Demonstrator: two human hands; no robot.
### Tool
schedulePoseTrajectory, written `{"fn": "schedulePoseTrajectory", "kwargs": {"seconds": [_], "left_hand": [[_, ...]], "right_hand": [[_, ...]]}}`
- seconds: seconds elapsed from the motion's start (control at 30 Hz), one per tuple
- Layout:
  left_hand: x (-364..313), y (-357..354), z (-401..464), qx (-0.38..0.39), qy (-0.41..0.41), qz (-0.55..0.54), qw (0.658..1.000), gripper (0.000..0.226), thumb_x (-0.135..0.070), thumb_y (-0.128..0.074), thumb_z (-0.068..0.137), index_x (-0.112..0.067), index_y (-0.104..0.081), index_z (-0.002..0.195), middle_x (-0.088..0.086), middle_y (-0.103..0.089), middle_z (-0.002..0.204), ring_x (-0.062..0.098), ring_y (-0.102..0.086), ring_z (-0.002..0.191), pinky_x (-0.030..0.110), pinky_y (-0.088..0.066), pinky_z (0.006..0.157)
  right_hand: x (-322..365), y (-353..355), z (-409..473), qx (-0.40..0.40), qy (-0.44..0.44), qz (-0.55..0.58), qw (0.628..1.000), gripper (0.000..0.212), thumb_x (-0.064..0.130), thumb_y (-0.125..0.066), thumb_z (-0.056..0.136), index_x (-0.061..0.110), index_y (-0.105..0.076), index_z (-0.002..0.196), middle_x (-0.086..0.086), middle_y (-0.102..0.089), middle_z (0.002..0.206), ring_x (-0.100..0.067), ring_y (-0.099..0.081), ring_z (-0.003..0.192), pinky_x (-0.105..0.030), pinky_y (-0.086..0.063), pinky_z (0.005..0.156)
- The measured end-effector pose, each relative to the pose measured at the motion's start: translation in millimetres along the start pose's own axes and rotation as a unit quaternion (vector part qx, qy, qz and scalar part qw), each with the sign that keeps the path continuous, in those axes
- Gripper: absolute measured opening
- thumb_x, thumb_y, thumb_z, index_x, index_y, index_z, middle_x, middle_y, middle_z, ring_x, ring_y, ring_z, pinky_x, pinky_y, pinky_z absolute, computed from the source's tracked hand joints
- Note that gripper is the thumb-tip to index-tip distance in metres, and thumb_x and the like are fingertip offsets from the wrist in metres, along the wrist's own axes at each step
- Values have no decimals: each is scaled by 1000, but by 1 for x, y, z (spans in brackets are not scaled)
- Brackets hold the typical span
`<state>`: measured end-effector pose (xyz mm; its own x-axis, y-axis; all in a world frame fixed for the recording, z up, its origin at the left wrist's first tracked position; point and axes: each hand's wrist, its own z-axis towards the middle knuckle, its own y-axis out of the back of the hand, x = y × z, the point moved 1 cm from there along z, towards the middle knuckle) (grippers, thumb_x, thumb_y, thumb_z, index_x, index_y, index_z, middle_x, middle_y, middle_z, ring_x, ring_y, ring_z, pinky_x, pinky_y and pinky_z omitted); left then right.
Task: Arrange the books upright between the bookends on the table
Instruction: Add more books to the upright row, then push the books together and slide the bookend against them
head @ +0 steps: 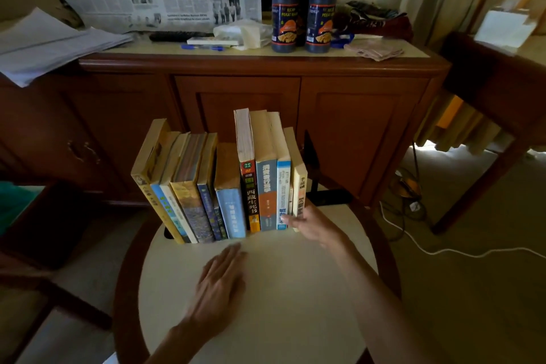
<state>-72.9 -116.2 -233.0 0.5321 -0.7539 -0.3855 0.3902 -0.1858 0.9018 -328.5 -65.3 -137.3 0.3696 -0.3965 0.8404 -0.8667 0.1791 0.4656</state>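
Observation:
A row of several books stands spine-out at the far side of the round table. The left ones lean leftward; the right ones stand nearly upright. A black bookend sits to the right of the row, a small gap from the last book. Only a dark corner of the left bookend shows under the leaning books. My right hand grips the lower end of the cream book at the row's right end, thumb on the blue-white spine beside it. My left hand lies flat and open on the tabletop before the row.
A wooden sideboard stands just behind the table, carrying three dark sauce bottles, a newspaper, papers, a pen and cloths. A dark chair is at the left. A white cable runs over the floor at the right.

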Motion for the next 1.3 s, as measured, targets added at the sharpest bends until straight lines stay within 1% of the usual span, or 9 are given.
{"fn": "schedulePoseTrajectory", "kwargs": {"seconds": [0.13,0.3,0.43,0.8,0.93,1.03,1.17,1.23,1.3], "left_hand": [[2,-5,-1,0,30,31,999,63,-49,-29,101,-20,-24,157,-4,-13,164,11,-3,153,30,1,122],[0,-3,-1,15,39,34,999,64,-54,-19,101,-26,-9,158,-10,-2,165,6,5,152,32,4,123],[-1,-3,-1,15,43,32,998,64,-54,-18,102,-26,-10,158,-9,-2,164,7,3,152,32,5,122],[-6,3,1,15,49,20,998,68,-57,-18,98,-24,-17,158,-8,-5,163,10,0,152,33,2,121],[0,15,-1,-7,15,-55,998,55,-45,-40,96,-20,-50,144,0,-32,157,17,-28,148,35,-18,119],[0,59,-6,-70,14,-140,987,21,-25,-58,90,-18,-73,101,0,-71,120,11,-64,110,36,-53,91],[1,149,-5,-212,-28,-102,972,15,-26,-58,87,-18,-71,87,-6,-71,94,16,-62,88,34,-50,76],[4,190,12,-235,-62,-43,969,17,-30,-59,89,-16,-70,91,-3,-70,99,20,-58,90,37,-49,75],[7,222,38,-223,-88,19,971,27,-40,-65,88,-18,-69,102,0,-67,116,20,-54,102,38,-49,82]], "right_hand": [[-5,-3,4,18,-14,-48,999,55,22,-57,98,20,-35,149,-2,-47,149,-20,-42,138,-43,-31,113],[-12,8,16,33,-26,-184,982,50,27,-63,95,25,-47,142,4,-52,145,-17,-46,135,-41,-37,109],[-16,-1,18,-19,-17,-180,983,50,22,-69,91,18,-51,138,-1,-59,138,-16,-55,127,-30,-43,101],[-21,-9,18,-82,2,-127,988,56,13,-77,82,15,-54,133,0,-64,130,-17,-58,124,-30,-49,97],[-26,-24,1,-117,17,-88,989,58,15,-77,83,15,-52,136,-1,-63,130,-17,-61,119,-22,-50,88],[-39,-45,-27,-159,12,-117,980,67,17,-75,85,15,-43,144,-3,-58,137,-22,-57,123,-31,-48,97],[-34,-85,-68,-253,62,-287,922,46,16,-63,90,4,-54,134,-15,-62,129,-31,-61,116,-38,-48,97],[-10,-107,-76,-242,217,-409,852,34,21,-56,90,6,-64,119,-13,-68,116,-31,-66,106,-40,-52,92],[20,-127,-67,-160,366,-516,757,36,21,-58,89,8,-63,122,-16,-61,132,-32,-56,126,-48,-45,105]]}}
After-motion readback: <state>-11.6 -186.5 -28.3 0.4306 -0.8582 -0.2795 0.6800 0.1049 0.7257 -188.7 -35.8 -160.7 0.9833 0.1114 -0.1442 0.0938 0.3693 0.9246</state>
